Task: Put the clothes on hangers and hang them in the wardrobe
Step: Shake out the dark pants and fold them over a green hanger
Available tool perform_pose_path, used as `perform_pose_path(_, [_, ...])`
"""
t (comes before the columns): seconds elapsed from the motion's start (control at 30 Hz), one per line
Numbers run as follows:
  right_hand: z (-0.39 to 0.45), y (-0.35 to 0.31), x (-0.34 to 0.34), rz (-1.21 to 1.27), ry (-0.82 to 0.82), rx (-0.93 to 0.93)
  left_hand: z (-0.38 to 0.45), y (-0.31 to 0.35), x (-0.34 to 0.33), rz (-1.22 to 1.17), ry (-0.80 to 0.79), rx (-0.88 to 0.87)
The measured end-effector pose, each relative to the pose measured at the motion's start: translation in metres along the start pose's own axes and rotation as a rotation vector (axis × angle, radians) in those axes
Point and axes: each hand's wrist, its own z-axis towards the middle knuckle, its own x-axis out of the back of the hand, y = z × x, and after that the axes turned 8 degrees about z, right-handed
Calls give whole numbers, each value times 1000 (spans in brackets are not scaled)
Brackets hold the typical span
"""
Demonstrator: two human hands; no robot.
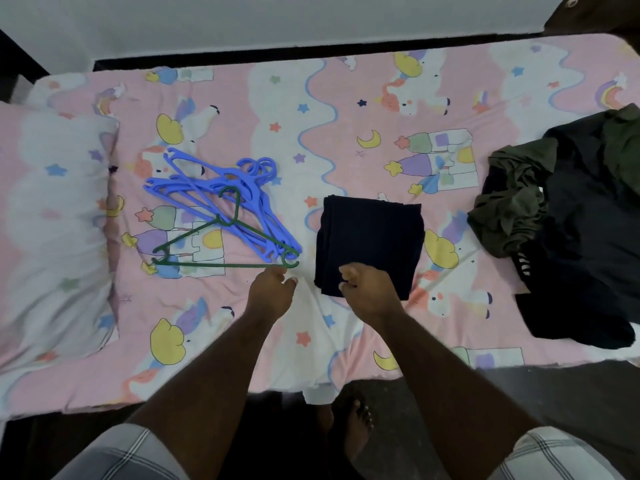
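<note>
The left hand [272, 289] reaches over the bed [346, 98] toward the green hanger [221, 237]. Its fingers are loosely spread, a little bent, and the fingertips are just at the near end of the green hanger's lower bar, touching it or almost touching it; I cannot tell which. It holds nothing. The right hand [367, 289] lies on the near edge of the folded dark garment [370, 244], with the fingers curled and pinching the cloth at its corner. The green hanger lies flat on the sheet, partly on the pile of blue hangers [214, 188], to the left of the folded garment. A heap of dark and olive clothes [571, 216] lies at the right side of the bed, well apart from the hands. A pillow [52, 220] is at the left.
</note>
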Motion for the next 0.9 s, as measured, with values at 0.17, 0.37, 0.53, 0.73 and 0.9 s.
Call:
perform_pose_path(0.17, [56,-25,-39,23,-58,-57,43,-21,2,-511,-102,281])
perform_pose_path(0.37, [109,-37,-75,-70,-125,-46,75,-28,-1,-1051,-106,588])
perform_pose_path(0.53, [131,-38,-94,-79,-123,-69,93,-38,4,-1234,-107,635])
perform_pose_path(0.73, [129,-45,-98,169,-52,-178,87,-47,20,-1316,-130,615])
perform_pose_path(0.9, [109,-46,-96,268,-79,-203,71,-55,25,-1286,-116,587])
